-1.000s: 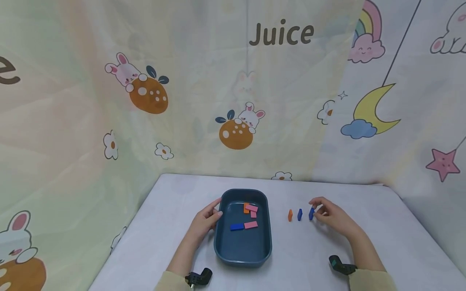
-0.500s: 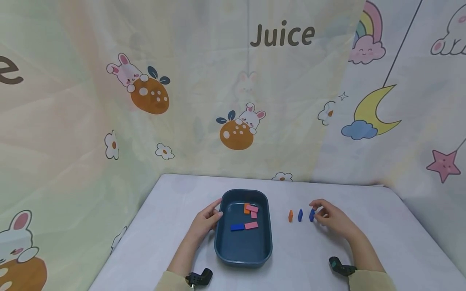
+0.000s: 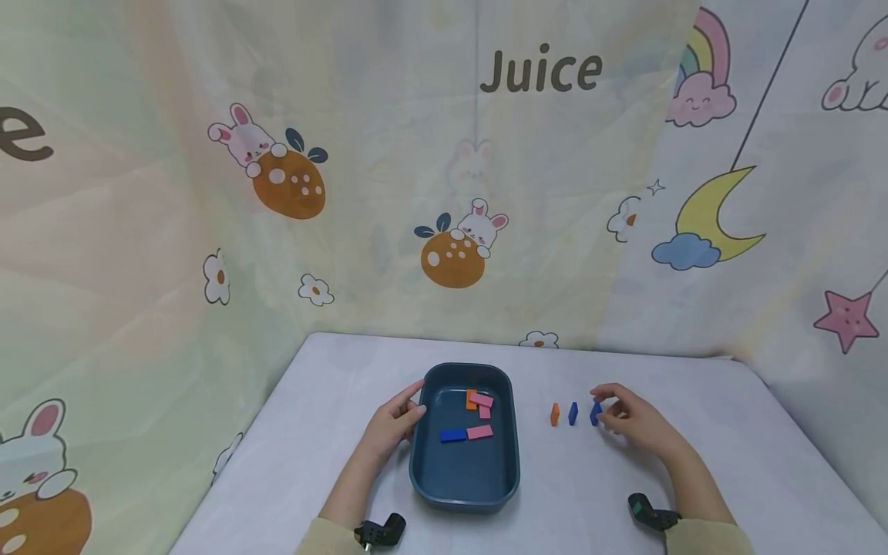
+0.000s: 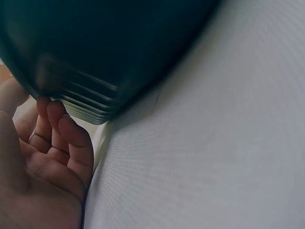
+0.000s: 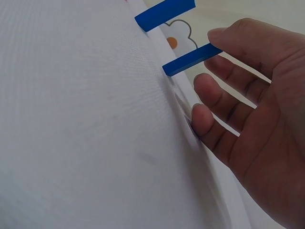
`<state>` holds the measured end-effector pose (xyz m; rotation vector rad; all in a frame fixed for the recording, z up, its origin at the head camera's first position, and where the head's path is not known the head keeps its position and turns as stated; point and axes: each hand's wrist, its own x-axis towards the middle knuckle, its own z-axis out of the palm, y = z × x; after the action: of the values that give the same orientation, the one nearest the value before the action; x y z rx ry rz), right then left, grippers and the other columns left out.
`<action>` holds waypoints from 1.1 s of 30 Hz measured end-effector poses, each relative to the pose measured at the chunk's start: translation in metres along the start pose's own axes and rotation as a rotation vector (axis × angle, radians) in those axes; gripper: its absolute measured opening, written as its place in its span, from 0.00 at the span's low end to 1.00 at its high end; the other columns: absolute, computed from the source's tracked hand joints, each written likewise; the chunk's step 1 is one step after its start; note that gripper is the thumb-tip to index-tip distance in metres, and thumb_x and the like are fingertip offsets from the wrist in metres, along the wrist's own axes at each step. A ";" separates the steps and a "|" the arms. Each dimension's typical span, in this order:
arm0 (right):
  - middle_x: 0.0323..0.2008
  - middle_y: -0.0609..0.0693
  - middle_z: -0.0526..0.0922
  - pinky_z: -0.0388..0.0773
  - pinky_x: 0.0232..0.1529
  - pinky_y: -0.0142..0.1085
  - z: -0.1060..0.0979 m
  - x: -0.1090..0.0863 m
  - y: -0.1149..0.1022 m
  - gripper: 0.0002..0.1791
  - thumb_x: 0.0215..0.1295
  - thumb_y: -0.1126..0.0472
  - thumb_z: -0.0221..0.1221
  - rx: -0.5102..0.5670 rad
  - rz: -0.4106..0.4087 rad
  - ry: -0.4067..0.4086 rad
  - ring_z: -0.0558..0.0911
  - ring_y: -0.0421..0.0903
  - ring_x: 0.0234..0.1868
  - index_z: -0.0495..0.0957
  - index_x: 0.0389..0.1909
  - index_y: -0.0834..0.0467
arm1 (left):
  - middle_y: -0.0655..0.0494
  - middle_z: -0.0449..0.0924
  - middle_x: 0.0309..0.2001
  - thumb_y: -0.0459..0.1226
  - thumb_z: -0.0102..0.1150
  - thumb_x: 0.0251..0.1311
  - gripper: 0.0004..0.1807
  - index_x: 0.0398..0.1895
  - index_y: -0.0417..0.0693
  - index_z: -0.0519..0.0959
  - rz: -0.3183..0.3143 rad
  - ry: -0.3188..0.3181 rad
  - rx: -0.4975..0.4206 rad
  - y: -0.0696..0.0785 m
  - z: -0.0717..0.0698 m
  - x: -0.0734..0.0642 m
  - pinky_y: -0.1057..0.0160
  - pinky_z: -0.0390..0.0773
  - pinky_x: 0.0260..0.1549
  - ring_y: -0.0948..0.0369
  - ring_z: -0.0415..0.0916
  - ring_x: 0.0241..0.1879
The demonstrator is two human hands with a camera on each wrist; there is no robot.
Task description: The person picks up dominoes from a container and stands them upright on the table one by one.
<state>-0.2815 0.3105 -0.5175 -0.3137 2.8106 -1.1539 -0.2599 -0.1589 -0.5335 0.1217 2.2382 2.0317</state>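
Note:
On the right, my right hand (image 3: 634, 420) pinches the top of an upright, thin blue block (image 5: 190, 59) between thumb and fingertips. The block's lower end is at the white cloth. Left of it, a second blue block (image 3: 573, 414) and an orange block (image 3: 555, 415) stand upright in a row. A dark teal tray (image 3: 465, 489) lies in the middle, with my left hand (image 3: 390, 424) holding its left side. In the left wrist view, fingertips (image 4: 56, 110) touch the tray's ribbed outer wall. Inside lie a flat blue block (image 3: 454, 435), several pink blocks (image 3: 480, 432) and an orange one, partly covered.
A white cloth covers the table (image 3: 555, 493). Behind it hangs a printed curtain (image 3: 375, 169) with rabbits, fruit and a moon. Each wrist carries a black camera, such as the left one (image 3: 381, 530).
Everything in the head view shifts slightly down and right together. Both hands keep their places at the tray and the blue block.

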 end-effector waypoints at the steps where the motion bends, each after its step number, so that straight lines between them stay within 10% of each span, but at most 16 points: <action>1: 0.52 0.53 0.78 0.76 0.34 0.34 0.000 0.000 0.000 0.25 0.66 0.57 0.62 0.000 0.003 0.000 0.78 0.45 0.39 0.70 0.63 0.53 | 0.50 0.75 0.37 0.47 0.62 0.65 0.29 0.69 0.63 0.70 0.000 -0.001 -0.002 0.000 0.000 0.000 0.64 0.76 0.32 0.58 0.71 0.31; 23: 0.52 0.54 0.77 0.75 0.33 0.36 -0.006 -0.003 -0.012 0.27 0.67 0.50 0.62 0.025 0.022 -0.005 0.78 0.46 0.38 0.68 0.64 0.52 | 0.52 0.75 0.37 0.47 0.61 0.66 0.29 0.70 0.63 0.69 0.020 -0.006 0.015 -0.003 -0.001 0.000 0.64 0.77 0.32 0.60 0.71 0.30; 33: 0.58 0.56 0.76 0.76 0.38 0.36 -0.012 0.000 -0.051 0.26 0.68 0.50 0.61 -0.025 -0.054 -0.008 0.77 0.47 0.43 0.70 0.63 0.52 | 0.45 0.75 0.39 0.45 0.61 0.66 0.28 0.69 0.64 0.70 0.007 -0.007 -0.007 -0.002 -0.001 0.001 0.64 0.76 0.32 0.58 0.71 0.31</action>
<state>-0.2756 0.2835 -0.4731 -0.3971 2.8285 -1.1263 -0.2605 -0.1595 -0.5353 0.1366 2.2292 2.0394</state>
